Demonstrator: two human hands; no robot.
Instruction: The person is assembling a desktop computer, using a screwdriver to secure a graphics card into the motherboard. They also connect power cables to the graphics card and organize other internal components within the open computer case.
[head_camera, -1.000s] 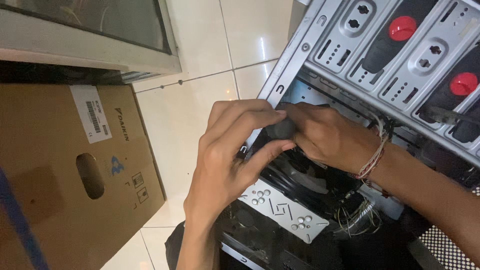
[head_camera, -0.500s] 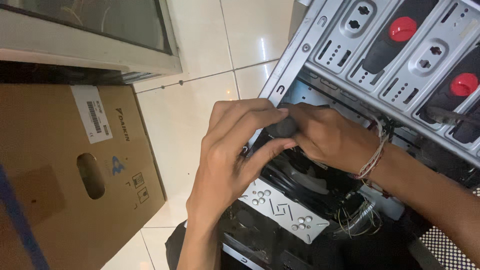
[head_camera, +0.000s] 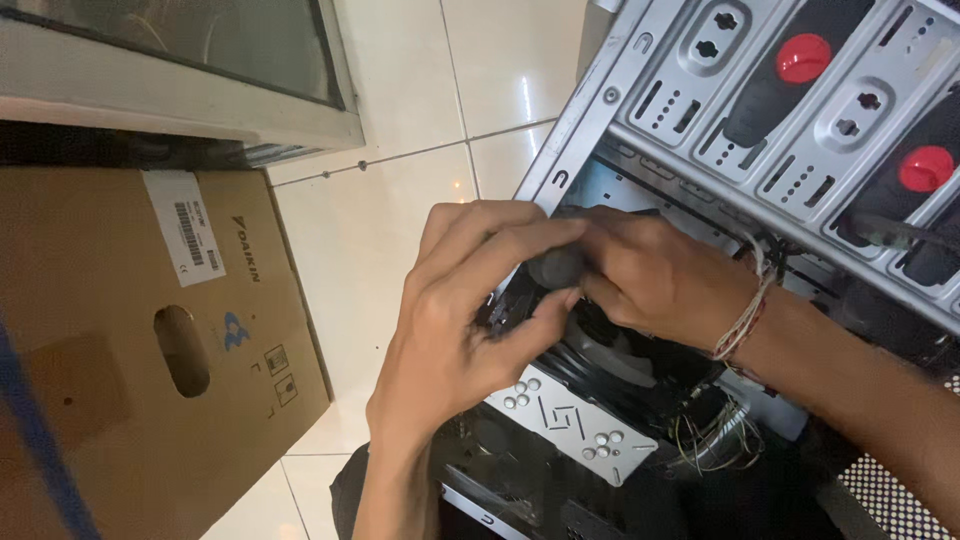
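Fingers (head_camera: 520, 245): left ones curled and pressed around a dark rounded handle (head_camera: 556, 266), thumb beneath it; a closed grip.

Left hand (head_camera: 470, 320): reaches in from below, over the case's edge.

Right hand (head_camera: 650, 275): comes in from the right, its fingers closed on the same handle from the other side, touching the left hand's fingertips (a corded bracelet (head_camera: 745, 315) sits at the wrist).

Handle: dark, stubby, held between both hands just above the fan (head_camera: 610, 355); whether a shaft or tip runs down from it is hidden by the hands.

Change over the last second: almost none. Both hands keep the same hold in the same spot, the left fingers only slightly shifted. Judged from that, the work is a steady press or slow turn at one point, not a move to a new place.

Fan: black, round, inside the case, directly under the hands.

Plate (head_camera: 570, 425): silver, with small studs, just below the fan.

Wires (head_camera: 715, 440): thin loose bundle, right of the plate.

Case (head_camera: 600, 100): open metal computer chassis; drive bays with red knobs (head_camera: 805, 57) at upper right.

Floor (head_camera: 400, 210): pale tiles.

Box (head_camera: 130, 330): brown cardboard, left, well apart from the case.
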